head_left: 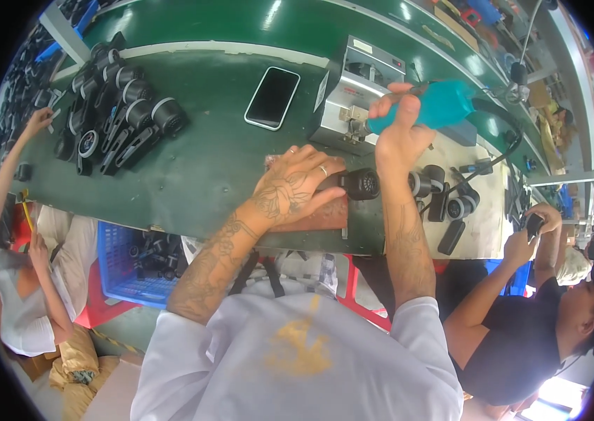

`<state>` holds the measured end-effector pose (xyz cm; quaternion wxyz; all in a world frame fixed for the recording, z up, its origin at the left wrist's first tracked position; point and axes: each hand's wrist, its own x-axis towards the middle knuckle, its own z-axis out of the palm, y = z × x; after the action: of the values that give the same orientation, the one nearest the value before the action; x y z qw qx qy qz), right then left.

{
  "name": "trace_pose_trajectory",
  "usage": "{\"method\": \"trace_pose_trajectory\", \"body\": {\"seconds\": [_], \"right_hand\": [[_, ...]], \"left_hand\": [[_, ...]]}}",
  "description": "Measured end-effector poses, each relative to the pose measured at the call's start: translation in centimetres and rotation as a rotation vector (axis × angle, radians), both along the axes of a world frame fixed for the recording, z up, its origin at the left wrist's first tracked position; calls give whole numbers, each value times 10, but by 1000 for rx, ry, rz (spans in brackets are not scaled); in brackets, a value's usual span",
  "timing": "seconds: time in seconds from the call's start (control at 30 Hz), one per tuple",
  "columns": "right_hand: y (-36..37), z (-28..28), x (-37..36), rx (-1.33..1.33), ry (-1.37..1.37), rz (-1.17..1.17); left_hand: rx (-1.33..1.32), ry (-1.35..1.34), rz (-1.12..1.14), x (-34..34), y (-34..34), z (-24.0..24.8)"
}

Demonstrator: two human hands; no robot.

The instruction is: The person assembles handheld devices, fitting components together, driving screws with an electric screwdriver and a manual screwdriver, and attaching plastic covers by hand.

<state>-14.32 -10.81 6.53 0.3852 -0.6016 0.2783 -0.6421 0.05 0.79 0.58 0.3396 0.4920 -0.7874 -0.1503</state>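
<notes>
My right hand (402, 132) is wrapped around a teal electric screwdriver (444, 104) with a black cable at its back end. The driver's tip is at the front of a grey metal box machine (359, 95), likely a screw feeder. My left hand (297, 184) lies over a black handheld device (361, 184) and holds it down on a reddish-brown board (311, 219). Only the round, vented end of the device shows; my palm hides the rest.
Similar black devices (128, 105) are piled at the left on the green table (220, 168); several parts (451, 203) lie on the right. A smartphone (272, 98) lies at centre. Below sits a blue crate (118, 263). Co-workers (522, 330) sit on both sides.
</notes>
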Motion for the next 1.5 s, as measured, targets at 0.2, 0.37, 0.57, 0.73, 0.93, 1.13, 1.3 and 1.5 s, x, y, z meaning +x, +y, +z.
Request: {"method": "trace_pose_trajectory", "body": {"seconds": [0.2,0.37,0.57,0.73,0.93,1.13,1.3,1.5], "right_hand": [[-8,-15,0,-74,16,40],[14,-1,2,194,8,86],[53,6,-18,149,58,85],[51,-5,-17,162,40,97],[46,-23,-20,180,19,123],[46,-19,-16,235,16,123],[46,-21,-16,205,36,110],[29,3,-11,92,71,15]], "left_hand": [[43,17,-5,0,-2,3],[66,7,29,1,-1,1],[37,46,13,-1,-2,-2],[64,29,5,1,-2,-1],[157,31,-8,-1,-2,4],[117,-8,8,-2,-4,0],[135,-13,1,0,-2,6],[-34,-9,47,-3,0,-1]]}}
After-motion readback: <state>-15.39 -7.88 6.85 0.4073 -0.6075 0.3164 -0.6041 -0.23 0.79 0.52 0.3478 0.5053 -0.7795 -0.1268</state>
